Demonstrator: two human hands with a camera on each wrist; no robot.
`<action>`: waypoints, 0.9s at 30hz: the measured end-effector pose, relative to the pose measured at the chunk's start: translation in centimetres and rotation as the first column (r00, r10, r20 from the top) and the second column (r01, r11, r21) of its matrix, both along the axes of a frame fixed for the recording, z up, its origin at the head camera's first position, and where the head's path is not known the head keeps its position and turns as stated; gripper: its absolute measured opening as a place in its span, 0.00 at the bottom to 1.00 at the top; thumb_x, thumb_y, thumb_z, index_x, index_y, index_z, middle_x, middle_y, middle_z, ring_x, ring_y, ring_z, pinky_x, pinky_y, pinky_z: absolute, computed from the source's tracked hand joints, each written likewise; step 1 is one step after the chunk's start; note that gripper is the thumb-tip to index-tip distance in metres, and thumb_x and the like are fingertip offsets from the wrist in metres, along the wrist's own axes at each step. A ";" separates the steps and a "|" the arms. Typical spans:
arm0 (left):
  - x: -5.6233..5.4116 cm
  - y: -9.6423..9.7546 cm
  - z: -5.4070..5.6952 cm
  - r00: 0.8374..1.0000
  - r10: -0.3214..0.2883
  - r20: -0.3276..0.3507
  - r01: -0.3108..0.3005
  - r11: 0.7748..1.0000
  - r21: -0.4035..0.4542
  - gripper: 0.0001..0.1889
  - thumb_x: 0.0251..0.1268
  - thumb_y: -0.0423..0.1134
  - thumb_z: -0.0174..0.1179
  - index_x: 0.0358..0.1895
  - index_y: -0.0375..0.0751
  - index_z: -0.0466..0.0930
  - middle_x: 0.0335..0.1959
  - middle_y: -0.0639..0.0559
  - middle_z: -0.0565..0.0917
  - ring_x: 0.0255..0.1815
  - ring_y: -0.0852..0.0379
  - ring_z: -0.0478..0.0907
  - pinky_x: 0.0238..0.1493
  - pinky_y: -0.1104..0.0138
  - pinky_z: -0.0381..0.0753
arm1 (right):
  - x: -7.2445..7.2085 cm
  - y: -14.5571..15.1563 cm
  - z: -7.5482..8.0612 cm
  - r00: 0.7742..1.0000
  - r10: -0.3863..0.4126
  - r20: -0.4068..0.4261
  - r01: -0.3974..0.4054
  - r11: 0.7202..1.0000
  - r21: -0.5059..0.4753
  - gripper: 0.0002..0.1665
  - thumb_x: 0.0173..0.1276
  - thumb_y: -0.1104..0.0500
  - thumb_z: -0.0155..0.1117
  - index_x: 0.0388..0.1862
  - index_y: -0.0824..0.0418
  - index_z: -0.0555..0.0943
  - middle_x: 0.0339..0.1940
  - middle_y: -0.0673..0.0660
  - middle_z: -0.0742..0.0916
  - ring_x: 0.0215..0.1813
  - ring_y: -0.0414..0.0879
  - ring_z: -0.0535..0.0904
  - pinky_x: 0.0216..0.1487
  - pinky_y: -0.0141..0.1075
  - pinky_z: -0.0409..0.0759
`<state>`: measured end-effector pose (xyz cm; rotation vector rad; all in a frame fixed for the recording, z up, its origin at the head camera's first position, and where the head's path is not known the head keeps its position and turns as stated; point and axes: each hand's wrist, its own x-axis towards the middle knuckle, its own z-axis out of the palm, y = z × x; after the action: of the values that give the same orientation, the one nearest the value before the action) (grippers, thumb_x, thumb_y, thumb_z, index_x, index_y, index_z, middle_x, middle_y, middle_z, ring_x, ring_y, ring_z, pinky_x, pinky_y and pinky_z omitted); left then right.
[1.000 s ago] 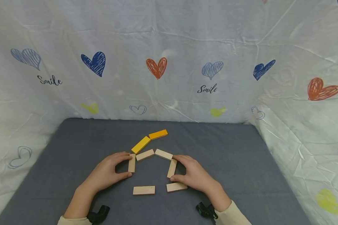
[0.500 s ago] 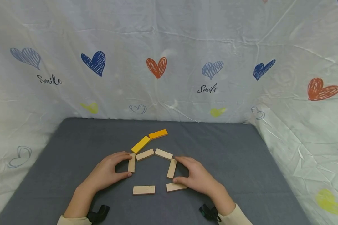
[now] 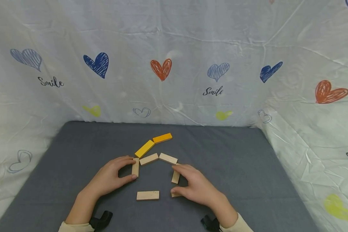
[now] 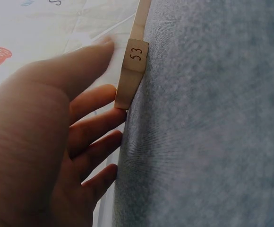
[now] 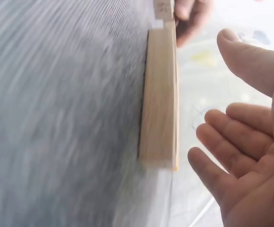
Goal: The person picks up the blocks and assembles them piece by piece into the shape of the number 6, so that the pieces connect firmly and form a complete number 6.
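In the head view, my left hand [image 3: 111, 175] holds a plain wooden block [image 3: 136, 167] at the left of an arch of blocks, index finger at its far end and thumb at its near end. In the left wrist view, that block [image 4: 136, 56] shows the number 53. My right hand [image 3: 198, 185] hovers with spread fingers over the arch's right side. Beneath it lie a slanted wooden block [image 3: 175, 177] and another block [image 3: 175, 195], both partly hidden. In the right wrist view, the right hand [image 5: 250, 151] stands apart from a wooden block [image 5: 158, 99].
Two plain blocks form the arch's top, a left one [image 3: 149, 159] and a right one [image 3: 168, 158]. Beyond them lie a yellow block [image 3: 144, 148] and an orange block [image 3: 162, 138]. A single plain block [image 3: 148, 195] lies nearer on the grey cloth [image 3: 243, 167].
My right hand has let go of the slanted block, drawn away slightly, then moved left over it and the near right block. The left thumb has edged onto its block's near end.
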<state>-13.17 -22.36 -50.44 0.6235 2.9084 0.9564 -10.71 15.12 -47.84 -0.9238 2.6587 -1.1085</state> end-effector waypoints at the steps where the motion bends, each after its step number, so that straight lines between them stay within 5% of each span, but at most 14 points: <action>1: 0.0 0.0 0.0 1.000 -0.003 -0.005 0.003 1.000 0.002 0.31 0.69 0.57 0.77 0.71 0.51 0.85 0.74 0.46 0.81 0.76 0.38 0.75 0.72 0.34 0.77 | 0.1 -0.3 0.1 1.000 0.010 -0.002 -0.010 1.000 -0.008 0.46 0.69 0.45 0.83 0.80 0.57 0.77 0.77 0.50 0.81 0.79 0.49 0.75 0.75 0.53 0.79; 11: 0.1 0.0 0.1 1.000 -0.005 -0.030 0.006 1.000 0.001 0.27 0.72 0.50 0.76 0.71 0.49 0.85 0.73 0.44 0.81 0.76 0.36 0.75 0.72 0.33 0.76 | 0.5 -3.5 0.6 0.992 0.126 0.013 -0.125 0.991 -0.041 0.43 0.70 0.47 0.83 0.79 0.59 0.78 0.75 0.49 0.82 0.75 0.43 0.78 0.73 0.40 0.81; 27: 0.1 0.0 0.1 1.000 -0.008 -0.025 0.008 1.000 0.007 0.28 0.72 0.52 0.76 0.71 0.49 0.85 0.73 0.44 0.82 0.76 0.36 0.76 0.71 0.33 0.77 | 1.0 -6.8 -0.7 0.968 0.246 -0.056 -0.243 0.969 0.054 0.37 0.75 0.44 0.78 0.76 0.58 0.80 0.71 0.48 0.85 0.73 0.41 0.79 0.74 0.35 0.79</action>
<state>-13.08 -22.40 -50.30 0.6516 2.9229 0.9655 -9.76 8.32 -48.54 -1.2556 2.5178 -0.9717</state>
